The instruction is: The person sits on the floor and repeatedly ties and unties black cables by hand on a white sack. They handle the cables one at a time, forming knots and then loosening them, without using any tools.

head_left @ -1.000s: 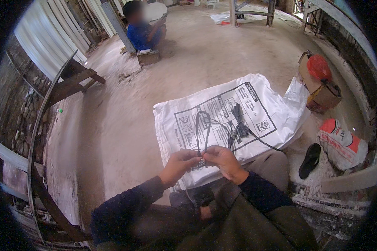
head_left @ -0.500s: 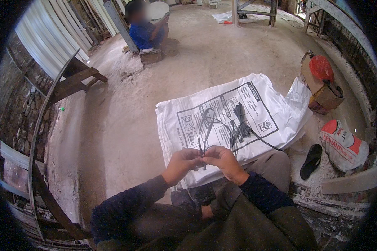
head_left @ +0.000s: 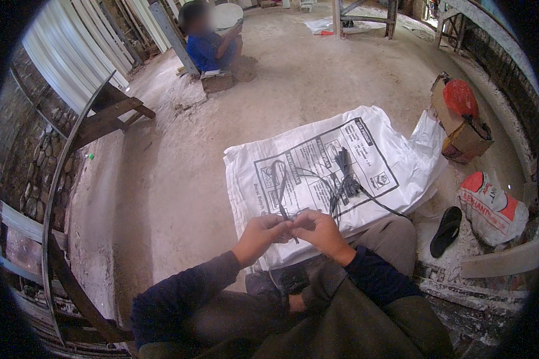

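Note:
In front of my lap, both hands meet over the near edge of a large white printed sack [head_left: 398,140]. Between thumb and fingers my left hand [head_left: 259,238] pinches a thin black strip [head_left: 283,194]. My right hand [head_left: 322,233] is closed in a pinch on the same strip, its fingertips touching those of the left. From the fingers the strip rises in a narrow loop over the sack, and a short end sticks out below them. A tangled bundle of black strips [head_left: 350,186] lies on the sack beyond my right hand, with one strand running right toward my knee.
At the right stand a cardboard box [head_left: 466,139] with a red bag [head_left: 460,97] on it, a black sandal [head_left: 445,232] and a red-and-white sack [head_left: 491,209]. A wooden bench [head_left: 111,113] is at left. Farther off, a person in blue [head_left: 203,52] sits holding a pale round object [head_left: 226,16].
The looped strip has tipped left and sunk lower over the sack. My hands stay pinched together in nearly the same place, the fingers shifted slightly.

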Action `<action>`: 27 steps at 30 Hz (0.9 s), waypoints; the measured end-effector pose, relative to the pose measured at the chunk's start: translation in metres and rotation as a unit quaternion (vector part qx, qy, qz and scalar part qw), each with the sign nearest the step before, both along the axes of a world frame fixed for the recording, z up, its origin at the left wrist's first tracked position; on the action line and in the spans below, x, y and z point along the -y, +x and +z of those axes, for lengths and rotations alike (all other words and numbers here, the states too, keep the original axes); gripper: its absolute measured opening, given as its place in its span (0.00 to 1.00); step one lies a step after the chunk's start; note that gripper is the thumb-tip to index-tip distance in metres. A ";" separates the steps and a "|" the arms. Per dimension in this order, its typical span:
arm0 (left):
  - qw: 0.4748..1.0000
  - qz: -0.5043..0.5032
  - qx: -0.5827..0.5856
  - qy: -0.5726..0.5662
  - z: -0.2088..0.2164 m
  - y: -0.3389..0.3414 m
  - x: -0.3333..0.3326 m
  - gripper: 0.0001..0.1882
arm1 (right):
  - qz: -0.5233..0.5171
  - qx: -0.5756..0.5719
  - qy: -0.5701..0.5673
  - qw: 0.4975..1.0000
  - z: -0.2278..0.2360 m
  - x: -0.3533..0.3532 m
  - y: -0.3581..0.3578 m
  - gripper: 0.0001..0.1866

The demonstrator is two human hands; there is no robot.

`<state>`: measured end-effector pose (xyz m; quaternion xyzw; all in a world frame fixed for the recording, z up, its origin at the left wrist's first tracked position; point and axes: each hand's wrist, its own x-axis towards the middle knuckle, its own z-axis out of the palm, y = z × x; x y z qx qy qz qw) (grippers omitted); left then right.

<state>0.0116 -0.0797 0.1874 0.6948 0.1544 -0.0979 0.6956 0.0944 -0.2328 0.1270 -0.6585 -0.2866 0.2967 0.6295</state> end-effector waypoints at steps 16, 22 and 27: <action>0.994 0.041 -0.014 -0.101 -0.001 -0.001 -0.005 0.17 | -0.015 0.230 0.094 0.968 0.014 0.003 -0.002 0.11; 0.995 0.023 -0.016 -0.100 0.001 -0.001 -0.004 0.17 | -0.006 0.274 0.111 0.955 0.007 0.003 -0.001 0.10; 0.995 0.040 -0.014 -0.087 0.008 -0.001 -0.005 0.16 | -0.032 0.245 0.106 0.963 0.014 -0.001 -0.001 0.05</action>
